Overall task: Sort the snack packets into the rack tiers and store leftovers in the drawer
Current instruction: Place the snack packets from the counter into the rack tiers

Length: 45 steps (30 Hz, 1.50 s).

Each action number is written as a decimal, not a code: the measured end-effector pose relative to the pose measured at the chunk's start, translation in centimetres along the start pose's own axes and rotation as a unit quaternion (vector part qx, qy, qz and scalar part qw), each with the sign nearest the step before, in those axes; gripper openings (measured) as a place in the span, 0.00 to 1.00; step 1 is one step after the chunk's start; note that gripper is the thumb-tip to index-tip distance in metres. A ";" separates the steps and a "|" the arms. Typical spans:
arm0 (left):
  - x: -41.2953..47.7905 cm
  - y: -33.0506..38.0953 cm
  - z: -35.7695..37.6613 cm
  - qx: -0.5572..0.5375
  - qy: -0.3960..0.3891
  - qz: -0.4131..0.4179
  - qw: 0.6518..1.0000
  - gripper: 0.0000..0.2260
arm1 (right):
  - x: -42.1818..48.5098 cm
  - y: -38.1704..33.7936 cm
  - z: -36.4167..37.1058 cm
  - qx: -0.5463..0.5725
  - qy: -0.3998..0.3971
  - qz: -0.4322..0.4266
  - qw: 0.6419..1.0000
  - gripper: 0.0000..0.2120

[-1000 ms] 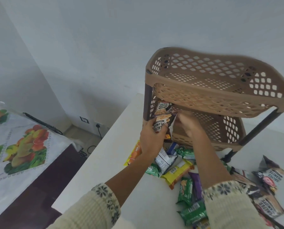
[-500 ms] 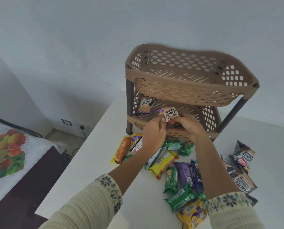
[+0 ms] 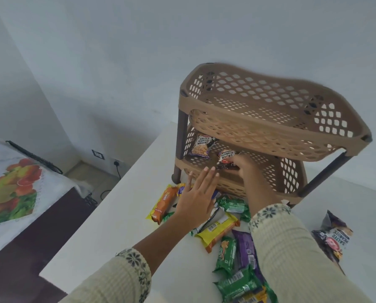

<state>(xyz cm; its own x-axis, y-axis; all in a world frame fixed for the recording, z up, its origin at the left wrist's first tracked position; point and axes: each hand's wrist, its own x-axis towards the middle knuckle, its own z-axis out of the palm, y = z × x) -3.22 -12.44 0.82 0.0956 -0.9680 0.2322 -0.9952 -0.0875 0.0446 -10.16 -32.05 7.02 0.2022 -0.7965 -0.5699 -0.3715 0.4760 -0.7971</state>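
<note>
Hands: right hand (image 3: 243,166) is inside the rack (image 3: 182,138), fingers curled round a peanut packet (image 3: 226,157). Left hand (image 3: 195,199) is flat with straight fingers and holds nothing.
Held packet: sits low in the lower tier (image 3: 290,173), at the front edge, print upside down to the camera. Can't tell if it already rests on the mesh.
Tier neighbour: second peanut packet (image 3: 202,145) is just left of the held one, propped against the back-left corner.
Top tier (image 3: 259,92): no packets visible in it.
Left hand vs pile: hovers right above the near-left end of the pile (image 3: 224,232) on the table (image 3: 121,215). Contact not clear.
Nearest pick: orange packet (image 3: 164,202) lies just left of the left hand's fingers. Its long axis runs diagonally, far end pointing at the rack's left post.
Other peanuts: loose peanut packets (image 3: 332,239) lie well apart at the table's right side, beyond the right sleeve. Nearer the right hand.
Judgement: next grab from the pile suits the left hand. Right hand must let go and back out under the top tier first.
Drawer: not in view.
</note>
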 end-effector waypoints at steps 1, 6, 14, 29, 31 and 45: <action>0.0 -0.2 0.1 0.002 -0.002 0.002 1.000 0.31 | 0.5 -0.1 0.3 -0.009 -0.002 0.007 1.000 0.13; 0.0 -0.4 0.4 0.019 -0.025 0.005 0.999 0.32 | 2.2 -0.3 1.1 -0.157 0.131 -0.020 0.979 0.20; 0.1 -0.1 0.4 0.017 -0.019 -0.005 1.000 0.30 | 2.0 0.4 1.4 -0.334 0.254 -0.150 0.895 0.10; -0.5 -0.8 -0.1 -0.010 -0.031 0.012 0.999 0.29 | 1.5 0.2 2.3 -0.483 0.073 -0.153 0.859 0.33; -1.4 -1.3 0.1 -0.027 -0.013 0.014 0.999 0.28 | 0.8 0.6 1.9 -0.452 0.094 -0.177 0.869 0.33; -7.0 -7.2 1.0 -0.141 0.029 -0.163 0.976 0.17 | -10.6 9.6 2.7 -0.307 0.306 -0.483 0.761 0.15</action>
<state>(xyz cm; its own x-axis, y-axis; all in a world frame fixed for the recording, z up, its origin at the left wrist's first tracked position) 3.25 -5.23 -2.10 0.4152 -0.8839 0.2154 -0.8669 -0.3126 0.3883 -13.42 -18.06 4.87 0.2605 -0.7776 0.5723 -0.7088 -0.5565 -0.4335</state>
